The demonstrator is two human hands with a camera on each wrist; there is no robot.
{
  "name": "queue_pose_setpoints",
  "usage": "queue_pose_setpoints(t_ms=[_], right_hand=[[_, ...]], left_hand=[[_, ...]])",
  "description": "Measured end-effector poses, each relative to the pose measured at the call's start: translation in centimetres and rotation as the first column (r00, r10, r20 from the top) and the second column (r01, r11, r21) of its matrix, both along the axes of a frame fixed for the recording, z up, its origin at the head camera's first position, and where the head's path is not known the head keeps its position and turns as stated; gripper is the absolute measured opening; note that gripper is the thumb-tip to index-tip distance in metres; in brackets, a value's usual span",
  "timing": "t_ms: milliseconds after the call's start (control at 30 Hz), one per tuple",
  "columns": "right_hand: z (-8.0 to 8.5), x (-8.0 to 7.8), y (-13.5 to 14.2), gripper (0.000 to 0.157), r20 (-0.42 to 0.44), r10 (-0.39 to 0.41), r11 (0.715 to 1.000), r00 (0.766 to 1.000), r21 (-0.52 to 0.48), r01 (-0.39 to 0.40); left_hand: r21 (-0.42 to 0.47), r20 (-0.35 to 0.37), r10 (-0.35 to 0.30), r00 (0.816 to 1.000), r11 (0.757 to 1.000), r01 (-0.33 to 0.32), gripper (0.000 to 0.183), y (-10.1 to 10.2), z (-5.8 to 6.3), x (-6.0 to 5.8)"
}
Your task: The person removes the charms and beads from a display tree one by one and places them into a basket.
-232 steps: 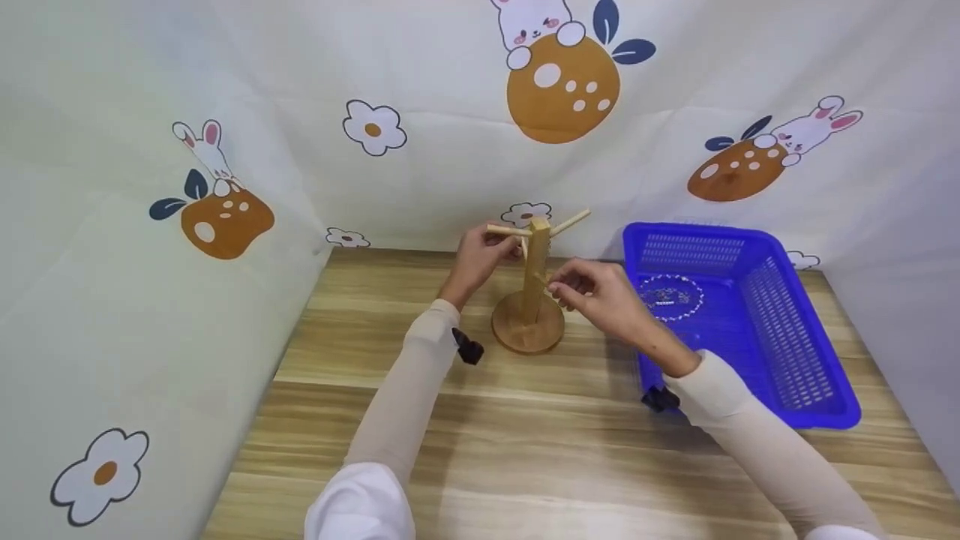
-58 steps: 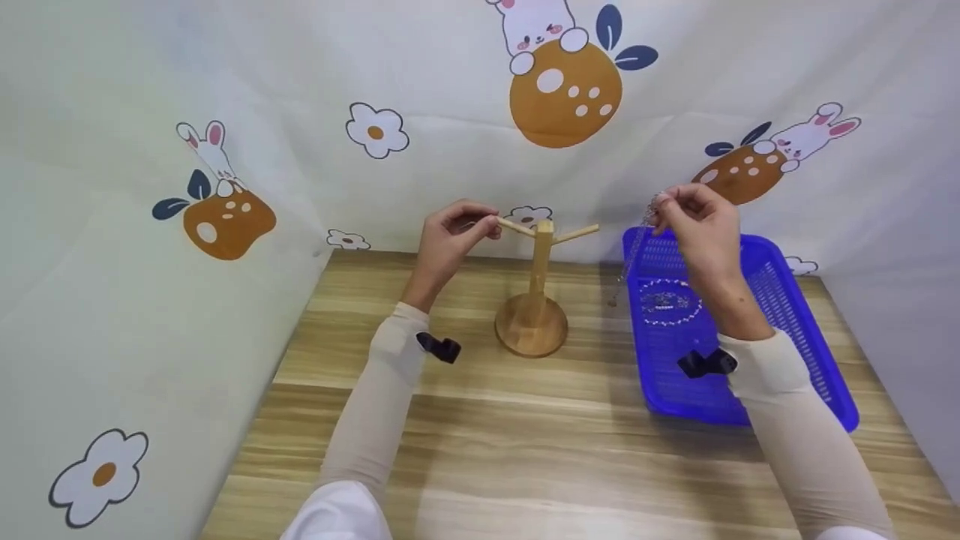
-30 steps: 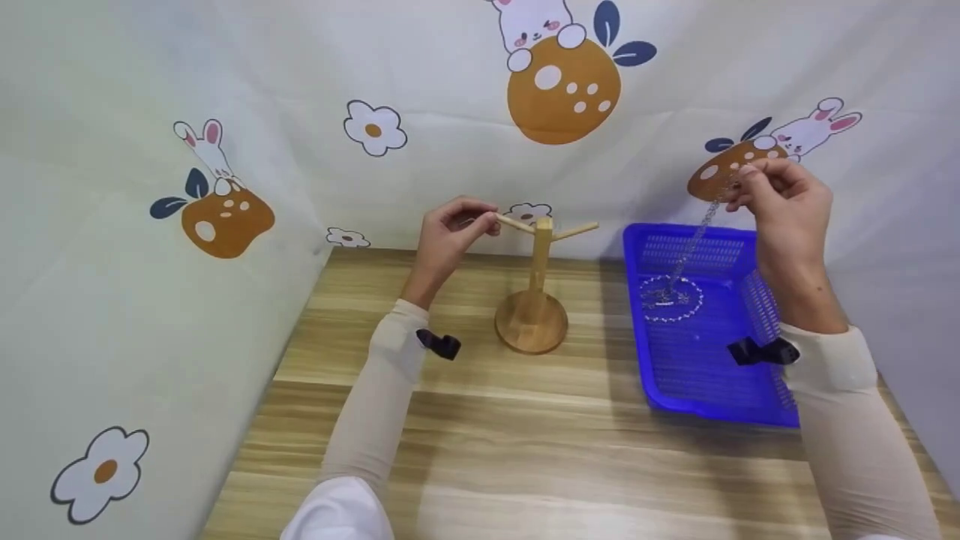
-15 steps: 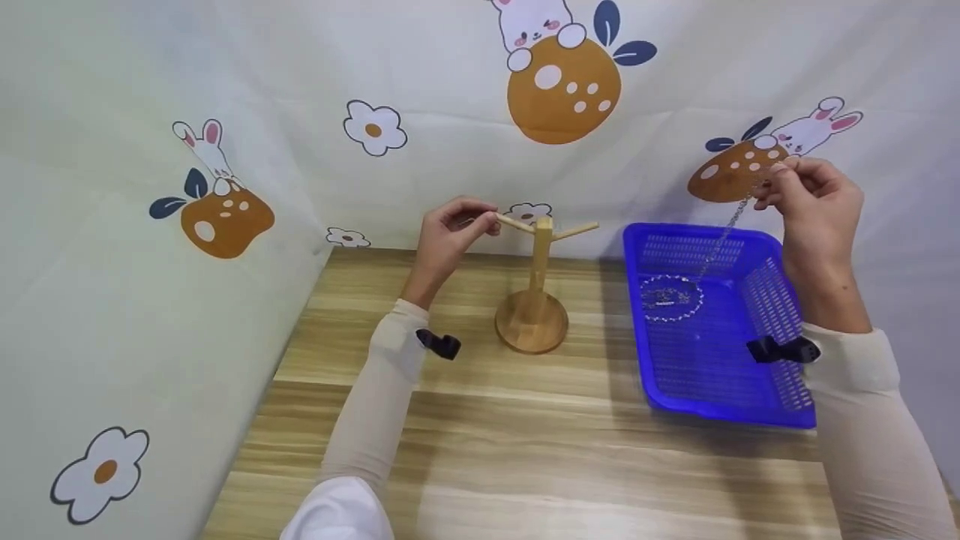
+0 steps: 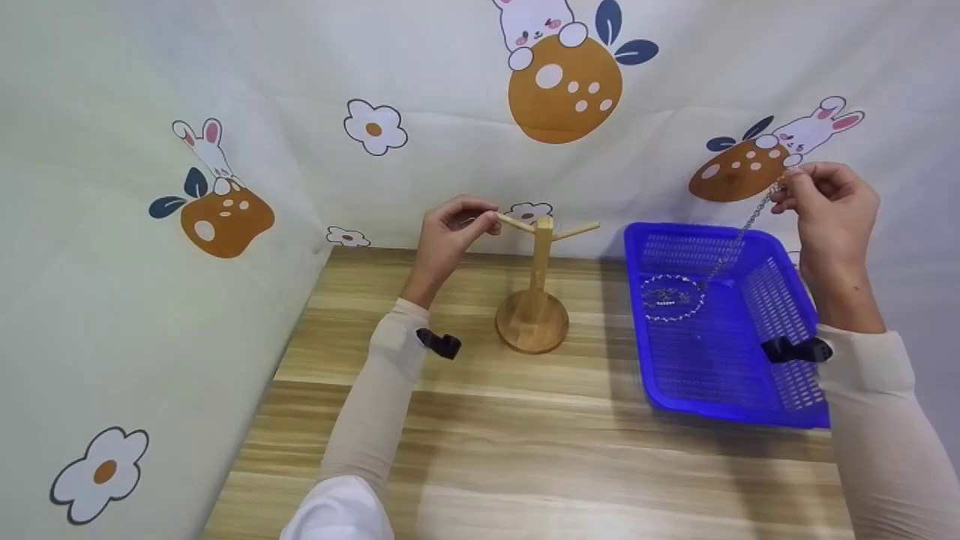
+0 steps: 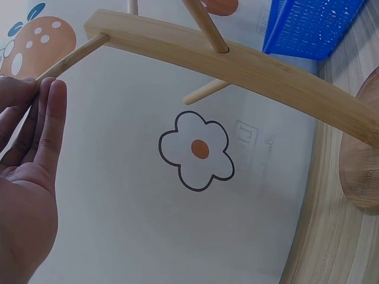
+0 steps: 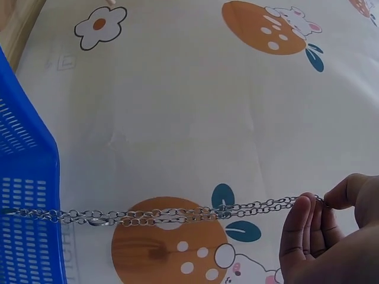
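My left hand [image 5: 454, 236] pinches the tip of a light wooden peg [image 6: 74, 57] on an upright wooden stand [image 5: 539, 259] with a round base [image 5: 532, 322]. Several pegs stick out from its post, seen close up in the left wrist view. With thumb and fingertips, my right hand [image 5: 836, 217] holds a silver chain necklace [image 5: 750, 223] above the blue basket [image 5: 634, 300]. The chain hangs doubled, with a clasp [image 7: 100, 222] partway along in the right wrist view. Inside the basket lie a ring of white beads [image 5: 675, 319] and some silvery jewellery [image 5: 665, 302].
The stand and basket sit on a wood-grain table [image 5: 480, 442], the basket to the right. A pale printed cloth [image 5: 442, 172] hangs behind and at both sides, close to the stand and basket.
Both hands were at the stand at first; the left then moved to a peg's tip and stays there. My right hand, later holding the chain left of the basket, has carried it right.
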State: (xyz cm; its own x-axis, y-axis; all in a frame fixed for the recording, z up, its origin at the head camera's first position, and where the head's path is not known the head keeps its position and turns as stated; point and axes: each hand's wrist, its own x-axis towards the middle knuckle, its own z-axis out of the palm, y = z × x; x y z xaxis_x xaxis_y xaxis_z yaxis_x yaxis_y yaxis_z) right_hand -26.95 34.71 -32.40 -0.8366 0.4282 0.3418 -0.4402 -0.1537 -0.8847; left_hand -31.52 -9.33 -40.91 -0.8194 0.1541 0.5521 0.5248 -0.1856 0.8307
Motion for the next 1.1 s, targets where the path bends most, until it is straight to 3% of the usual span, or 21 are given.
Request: queue_pose_setpoints(t_ms=[233,667,1100], right_hand=[[-0.7,-0.3,1.3,0.007,0.051,-0.041,0.998,0.998,0.046,0.039],[-2.1,-0.9,3.3,0.007,0.102,-0.087,0.996,0.991,0.045,0.083],[-4.0,-1.2,4.7,0.006,0.189,-0.119,0.992,0.975,0.063,0.109]], left_hand=[[-0.010,0.005,0.010,1.000,1.000,-0.010,0.016,0.0,0.0,0.0],[-0.019,0.014,0.007,1.000,1.000,-0.007,0.027,0.0,-0.1,0.0],[-0.025,0.016,0.013,1.000,1.000,-0.012,0.021,-0.1,-0.1,0.2]])
